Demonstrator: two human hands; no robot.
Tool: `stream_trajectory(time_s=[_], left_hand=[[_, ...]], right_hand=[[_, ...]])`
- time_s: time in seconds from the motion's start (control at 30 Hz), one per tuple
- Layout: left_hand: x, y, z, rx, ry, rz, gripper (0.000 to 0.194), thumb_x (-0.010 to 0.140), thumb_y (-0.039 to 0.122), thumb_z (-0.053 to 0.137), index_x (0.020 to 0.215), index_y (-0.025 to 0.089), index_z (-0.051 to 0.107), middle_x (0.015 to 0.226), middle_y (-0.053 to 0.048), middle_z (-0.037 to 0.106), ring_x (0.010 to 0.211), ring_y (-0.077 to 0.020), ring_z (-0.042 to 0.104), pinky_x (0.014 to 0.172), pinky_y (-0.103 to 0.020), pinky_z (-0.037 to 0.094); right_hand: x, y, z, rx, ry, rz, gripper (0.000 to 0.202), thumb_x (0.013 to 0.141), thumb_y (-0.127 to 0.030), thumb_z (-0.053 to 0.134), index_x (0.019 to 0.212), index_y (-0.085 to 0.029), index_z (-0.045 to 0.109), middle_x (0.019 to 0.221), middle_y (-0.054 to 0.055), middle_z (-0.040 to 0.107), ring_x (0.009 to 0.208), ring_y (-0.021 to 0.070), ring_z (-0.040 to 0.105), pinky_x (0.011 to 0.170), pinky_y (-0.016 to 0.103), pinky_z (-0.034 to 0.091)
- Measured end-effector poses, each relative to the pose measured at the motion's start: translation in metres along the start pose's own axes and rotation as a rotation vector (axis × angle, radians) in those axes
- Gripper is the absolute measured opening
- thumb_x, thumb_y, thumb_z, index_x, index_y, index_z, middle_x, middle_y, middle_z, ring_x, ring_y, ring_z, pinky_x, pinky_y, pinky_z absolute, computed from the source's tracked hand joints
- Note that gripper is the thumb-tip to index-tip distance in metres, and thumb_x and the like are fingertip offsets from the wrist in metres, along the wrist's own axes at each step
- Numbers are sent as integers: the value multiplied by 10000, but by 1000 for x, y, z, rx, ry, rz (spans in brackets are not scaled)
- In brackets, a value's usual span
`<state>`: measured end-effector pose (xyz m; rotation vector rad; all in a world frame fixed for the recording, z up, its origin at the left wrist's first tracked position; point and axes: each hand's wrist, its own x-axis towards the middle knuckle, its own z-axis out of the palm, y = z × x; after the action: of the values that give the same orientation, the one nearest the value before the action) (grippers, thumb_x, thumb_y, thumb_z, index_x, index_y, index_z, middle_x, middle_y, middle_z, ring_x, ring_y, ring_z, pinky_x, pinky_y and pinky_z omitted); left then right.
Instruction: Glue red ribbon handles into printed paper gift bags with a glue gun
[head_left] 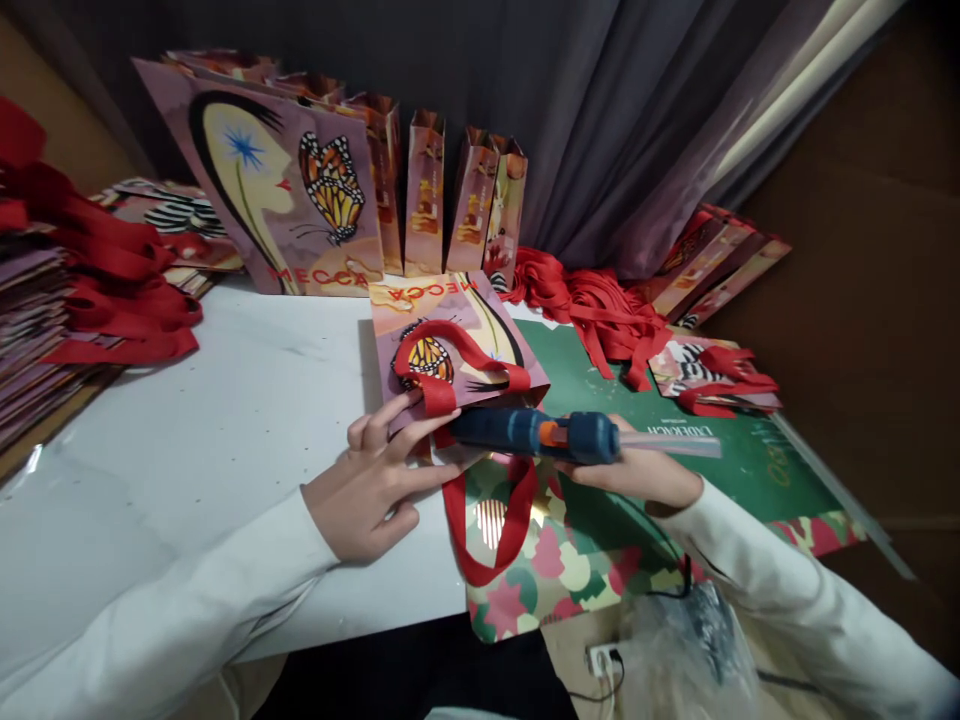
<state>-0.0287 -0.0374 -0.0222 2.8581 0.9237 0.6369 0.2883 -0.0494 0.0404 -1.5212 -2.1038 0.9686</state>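
Note:
My right hand (pixel 637 470) is wrapped round a dark blue hot glue gun (pixel 510 430), its nozzle pointing left and a clear glue stick (pixel 675 442) poking out of its back end. Below the nozzle lies a paper gift bag (pixel 457 300) with a butterfly and a face printed on it, its open top towards me. One red ribbon handle (pixel 465 340) is folded over the bag's front; another red loop (pixel 487 575) hangs towards me. My left hand (pixel 375 475) rests at the bag's top edge with fingers spread, fingertips touching the ribbon's end. The nozzle tip is hidden by my fingers.
Finished-looking bags (pixel 300 190) stand along the back by a grey curtain. Red ribbons (pixel 600 300) are heaped behind right. At left is a stack of flat bags (pixel 37 340) with ribbons. A green patterned sheet (pixel 555 560) covers the right of the white table (pixel 262 400).

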Motion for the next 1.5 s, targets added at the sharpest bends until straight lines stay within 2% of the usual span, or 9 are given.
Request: stream_trajectory(time_s=[0.17, 0.3, 0.6, 0.8, 0.93, 1.2, 1.4, 1.5], left_hand=[[-4, -3, 3, -12, 6, -5, 680, 673, 168, 495, 1301, 418, 565, 1537, -6, 214, 1363, -473, 155, 969, -600, 284], [-5, -5, 3, -30, -9, 4, 653, 683, 195, 488, 1296, 403, 574, 1540, -12, 212, 1360, -491, 168, 1004, -628, 248], [-4, -5, 0, 11, -12, -7, 630, 683, 188, 491, 1261, 412, 605, 1510, -17, 280, 1349, -500, 201, 968, -593, 299], [-6, -6, 2, -15, -19, -8, 668, 687, 186, 495, 1311, 414, 564, 1503, -31, 282, 1359, -488, 192, 1017, -620, 250], [-5, -6, 2, -6, -13, -10, 670, 696, 185, 489, 1317, 427, 554, 1504, -18, 286, 1366, -462, 188, 1006, -604, 269], [-2, -3, 1, -5, -31, -23, 650, 692, 207, 485, 1302, 420, 561, 1515, -7, 286, 1371, -460, 173, 1021, -601, 240], [-2, 0, -1, 5, -53, -45, 650, 682, 198, 486, 1291, 411, 570, 1506, -5, 303, 1369, -444, 174, 962, -543, 301], [-1, 1, -1, 8, -39, -28, 650, 654, 182, 498, 1262, 388, 600, 1493, -18, 310, 1366, -436, 188, 931, -526, 313]], right_hand=[[16, 3, 14, 10, -34, -23, 76, 677, -199, 668, 724, -178, 611, 705, -6, 636, 645, 143, 574, 601, 243, 478], [23, 5, 18, 38, -77, -96, 63, 692, -167, 667, 708, -174, 606, 695, -22, 618, 623, 117, 542, 587, 218, 445], [25, 10, 22, -89, -24, -205, 51, 723, -183, 669, 769, -168, 653, 766, -5, 646, 669, 126, 552, 634, 231, 422], [22, 6, 13, -181, -32, -138, 139, 688, -166, 690, 826, -162, 667, 807, 15, 653, 690, 144, 569, 639, 242, 434], [18, 3, 6, -223, -8, -110, 199, 674, -134, 693, 871, -159, 670, 848, 31, 664, 739, 168, 596, 658, 255, 455], [9, -3, -9, -332, -15, -103, 197, 689, -133, 679, 882, -174, 671, 891, 49, 691, 821, 199, 640, 745, 292, 504], [0, -3, -19, -445, 20, -56, 197, 692, -161, 678, 887, -187, 663, 897, 60, 696, 831, 225, 652, 747, 320, 518], [-3, -6, -23, -483, 10, -30, 129, 711, -179, 666, 837, -200, 645, 866, 57, 695, 823, 234, 656, 735, 325, 514]])
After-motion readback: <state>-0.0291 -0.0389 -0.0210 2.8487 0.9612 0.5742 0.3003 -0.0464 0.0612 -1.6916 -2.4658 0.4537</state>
